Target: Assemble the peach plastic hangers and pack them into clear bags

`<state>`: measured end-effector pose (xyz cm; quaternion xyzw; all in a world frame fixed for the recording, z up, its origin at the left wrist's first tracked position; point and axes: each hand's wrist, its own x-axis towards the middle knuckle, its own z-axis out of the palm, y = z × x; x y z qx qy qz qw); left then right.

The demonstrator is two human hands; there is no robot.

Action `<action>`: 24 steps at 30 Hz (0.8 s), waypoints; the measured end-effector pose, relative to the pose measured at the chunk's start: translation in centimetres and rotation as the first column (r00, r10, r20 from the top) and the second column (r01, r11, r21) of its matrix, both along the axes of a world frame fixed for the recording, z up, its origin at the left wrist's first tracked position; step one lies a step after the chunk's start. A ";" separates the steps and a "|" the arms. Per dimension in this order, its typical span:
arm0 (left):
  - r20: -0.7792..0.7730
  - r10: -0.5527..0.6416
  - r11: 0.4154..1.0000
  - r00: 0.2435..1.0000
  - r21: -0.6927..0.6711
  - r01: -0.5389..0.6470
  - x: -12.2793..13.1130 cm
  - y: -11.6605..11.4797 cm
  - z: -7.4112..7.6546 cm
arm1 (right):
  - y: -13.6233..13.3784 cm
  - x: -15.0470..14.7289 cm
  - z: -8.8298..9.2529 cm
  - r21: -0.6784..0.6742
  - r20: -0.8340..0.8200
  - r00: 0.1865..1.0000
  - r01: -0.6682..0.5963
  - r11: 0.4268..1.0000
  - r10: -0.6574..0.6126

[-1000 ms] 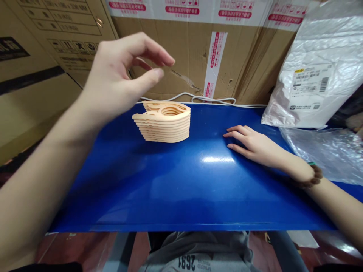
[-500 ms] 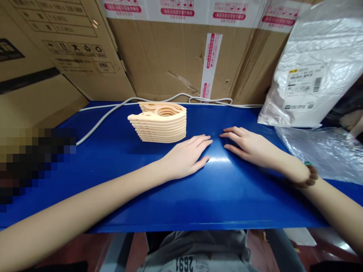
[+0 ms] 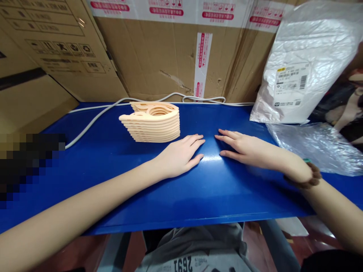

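A stack of thin peach-coloured curved pieces (image 3: 153, 126) stands on the blue table (image 3: 170, 200), left of centre. Just to the right of the stack and nearer to me, my left hand (image 3: 181, 155) lies flat on the table, fingers a little spread and holding nothing. My right hand (image 3: 244, 149) rests on the blue surface further right, its fingers apart and pointing left, with nothing in them. A gap of bare table separates the fingertips of the two hands. A brown beaded band (image 3: 307, 177) is round my right wrist.
Cardboard boxes (image 3: 170, 56) line the back edge. A white cable (image 3: 93, 121) runs along it and bends forward at the left. At the right stand a white plastic mailer (image 3: 295, 64) and a clear plastic bag (image 3: 314, 147).
The whole view has shifted, with the stack and boxes now further left in the picture. My right hand's fingers lie slightly straighter. My left hand stays flat beside the stack.
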<state>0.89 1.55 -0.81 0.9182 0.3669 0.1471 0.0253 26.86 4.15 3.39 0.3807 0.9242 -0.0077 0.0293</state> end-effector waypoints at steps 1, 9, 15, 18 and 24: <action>-0.002 -0.001 1.000 1.000 -0.003 0.001 0.0 0.0 0.0 | -0.2 0.4 0.6 -0.032 0.014 1.000 -0.002 0.999 0.002; 0.033 0.001 0.999 0.999 -0.033 0.000 -0.1 0.0 -0.1 | -4.8 8.7 2.3 0.482 0.001 0.883 0.411 0.774 -0.469; 0.033 0.001 0.999 0.999 -0.032 0.000 -0.2 0.0 -0.1 | -7.6 13.3 -0.8 0.492 -0.008 0.851 0.460 0.739 -0.525; 0.033 -0.001 1.000 0.999 -0.028 0.002 -0.1 0.0 0.0 | -8.0 12.1 -0.5 0.488 -0.018 0.842 0.478 0.731 -0.539; 0.039 -0.004 1.000 0.999 -0.030 0.005 0.0 0.0 -0.2 | -9.9 6.5 3.3 0.621 -0.140 0.683 0.625 0.474 -0.717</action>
